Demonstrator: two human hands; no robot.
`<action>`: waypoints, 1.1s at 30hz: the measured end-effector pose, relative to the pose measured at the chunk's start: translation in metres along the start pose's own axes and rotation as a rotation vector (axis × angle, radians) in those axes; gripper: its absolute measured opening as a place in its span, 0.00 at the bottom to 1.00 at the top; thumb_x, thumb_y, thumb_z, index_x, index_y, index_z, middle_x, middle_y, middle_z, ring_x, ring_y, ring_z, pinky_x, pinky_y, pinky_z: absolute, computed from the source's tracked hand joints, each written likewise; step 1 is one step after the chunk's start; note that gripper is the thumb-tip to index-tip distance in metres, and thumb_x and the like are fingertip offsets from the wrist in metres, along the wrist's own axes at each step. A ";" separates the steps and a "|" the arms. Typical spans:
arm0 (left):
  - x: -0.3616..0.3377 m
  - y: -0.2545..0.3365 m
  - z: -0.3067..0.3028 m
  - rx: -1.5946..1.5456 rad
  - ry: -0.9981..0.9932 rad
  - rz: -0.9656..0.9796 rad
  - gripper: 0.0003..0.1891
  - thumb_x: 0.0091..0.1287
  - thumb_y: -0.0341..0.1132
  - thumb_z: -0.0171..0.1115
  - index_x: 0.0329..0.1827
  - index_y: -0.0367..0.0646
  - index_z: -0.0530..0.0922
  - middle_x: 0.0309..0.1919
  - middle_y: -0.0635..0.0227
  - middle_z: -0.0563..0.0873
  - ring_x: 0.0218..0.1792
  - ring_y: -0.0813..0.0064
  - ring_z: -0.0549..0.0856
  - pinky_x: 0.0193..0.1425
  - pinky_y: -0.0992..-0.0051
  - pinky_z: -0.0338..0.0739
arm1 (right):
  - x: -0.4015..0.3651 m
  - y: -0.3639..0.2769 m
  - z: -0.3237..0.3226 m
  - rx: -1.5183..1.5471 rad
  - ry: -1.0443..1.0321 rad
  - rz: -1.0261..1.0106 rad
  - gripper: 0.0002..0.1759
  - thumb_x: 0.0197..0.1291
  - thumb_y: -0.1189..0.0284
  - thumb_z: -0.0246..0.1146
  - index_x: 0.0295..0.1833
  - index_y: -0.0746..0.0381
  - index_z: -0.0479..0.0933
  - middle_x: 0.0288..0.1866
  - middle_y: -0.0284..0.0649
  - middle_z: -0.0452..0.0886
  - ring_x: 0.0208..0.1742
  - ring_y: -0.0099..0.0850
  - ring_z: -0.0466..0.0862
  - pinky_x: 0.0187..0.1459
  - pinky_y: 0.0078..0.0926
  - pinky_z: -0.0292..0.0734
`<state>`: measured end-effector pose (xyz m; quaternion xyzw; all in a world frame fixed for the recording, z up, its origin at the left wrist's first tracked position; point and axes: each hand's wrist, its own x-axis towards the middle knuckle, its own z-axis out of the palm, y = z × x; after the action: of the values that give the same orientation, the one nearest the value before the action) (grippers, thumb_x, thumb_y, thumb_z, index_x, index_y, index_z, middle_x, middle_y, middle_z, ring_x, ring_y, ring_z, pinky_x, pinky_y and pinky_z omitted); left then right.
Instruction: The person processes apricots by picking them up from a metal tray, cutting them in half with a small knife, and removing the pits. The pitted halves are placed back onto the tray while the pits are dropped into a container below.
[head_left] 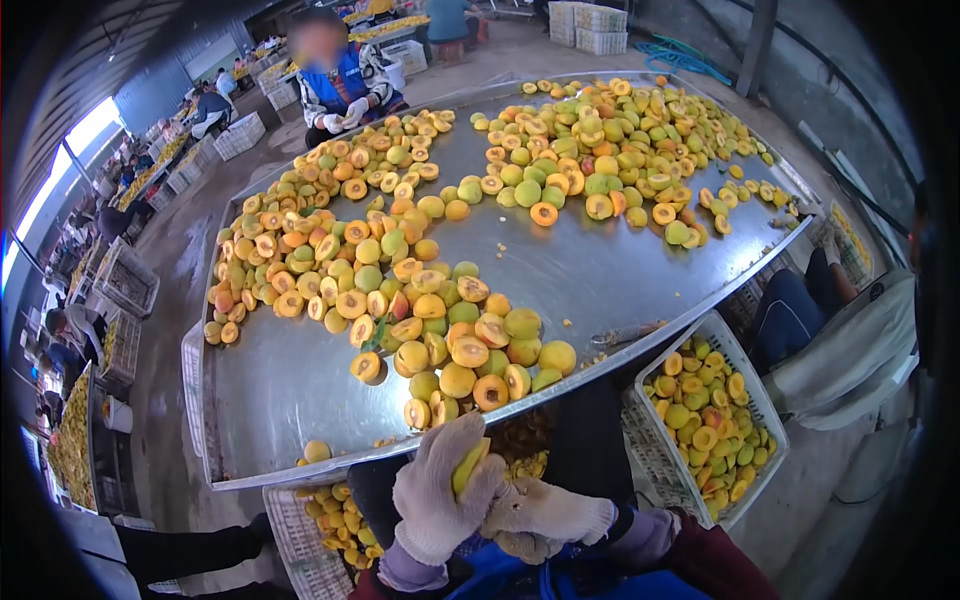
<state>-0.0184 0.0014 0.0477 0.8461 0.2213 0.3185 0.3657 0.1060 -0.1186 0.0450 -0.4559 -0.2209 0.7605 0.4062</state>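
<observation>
At the table's near edge, my left hand [437, 497], in a pale knitted glove, is closed on a yellow-green fruit piece [470, 466] that shows between its fingers. Beside and touching it, my right hand [550, 510], gloved too, has its fingers curled; whatever it may hold is hidden. Just beyond the hands, a metal table [560, 285] carries heaps of fruit, many halved with brown centres showing. A whole-looking yellow fruit [317, 451] sits near the front left edge.
A white crate [645, 437] of halved fruit stands right of my legs, another crate [292, 535] at lower left. A person [340, 85] is across the table; a seated person [840, 340] is at the right. Stacked crates [601, 30] stand behind.
</observation>
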 end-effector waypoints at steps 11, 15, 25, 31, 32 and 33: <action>0.009 0.009 0.006 0.087 -0.123 -0.051 0.17 0.64 0.30 0.65 0.55 0.35 0.77 0.48 0.54 0.85 0.47 0.58 0.87 0.50 0.67 0.80 | 0.007 0.026 -0.011 0.303 -0.144 -0.052 0.13 0.66 0.63 0.63 0.37 0.62 0.77 0.21 0.33 0.73 0.13 0.22 0.69 0.14 0.20 0.64; 0.007 -0.002 0.012 -0.192 -0.171 -0.279 0.21 0.61 0.35 0.69 0.56 0.39 0.78 0.47 0.54 0.85 0.45 0.55 0.87 0.48 0.66 0.81 | 0.007 0.030 -0.017 0.451 -0.208 -0.004 0.13 0.67 0.63 0.62 0.38 0.62 0.76 0.20 0.33 0.72 0.12 0.21 0.67 0.13 0.19 0.62; 0.011 0.009 0.007 -0.129 -0.301 -0.387 0.16 0.62 0.33 0.67 0.53 0.41 0.80 0.45 0.55 0.86 0.45 0.53 0.87 0.49 0.67 0.81 | 0.010 0.054 -0.028 0.407 -0.206 -0.020 0.14 0.68 0.61 0.60 0.40 0.62 0.76 0.20 0.32 0.73 0.15 0.21 0.71 0.15 0.18 0.65; 0.006 0.021 0.007 0.164 -0.186 0.003 0.13 0.64 0.33 0.65 0.51 0.41 0.81 0.44 0.56 0.86 0.42 0.59 0.88 0.45 0.68 0.81 | 0.008 0.052 -0.025 0.247 -0.177 -0.026 0.12 0.69 0.61 0.58 0.42 0.59 0.78 0.23 0.30 0.76 0.20 0.18 0.76 0.21 0.16 0.70; 0.007 0.021 0.009 0.164 -0.186 0.005 0.13 0.64 0.33 0.65 0.51 0.41 0.81 0.44 0.56 0.86 0.42 0.59 0.88 0.45 0.68 0.81 | 0.007 0.049 -0.025 0.216 -0.151 -0.014 0.12 0.68 0.62 0.58 0.42 0.60 0.78 0.23 0.30 0.77 0.20 0.18 0.76 0.21 0.16 0.69; 0.009 0.018 0.011 0.169 -0.195 -0.003 0.13 0.64 0.33 0.65 0.50 0.41 0.82 0.44 0.57 0.86 0.42 0.60 0.88 0.45 0.69 0.81 | 0.007 0.047 -0.025 0.180 -0.124 -0.003 0.13 0.68 0.62 0.58 0.43 0.60 0.78 0.24 0.30 0.77 0.20 0.18 0.76 0.21 0.15 0.69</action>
<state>-0.0016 -0.0097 0.0590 0.9006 0.2118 0.2143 0.3133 0.1069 -0.1403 -0.0040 -0.3695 -0.1770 0.8034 0.4321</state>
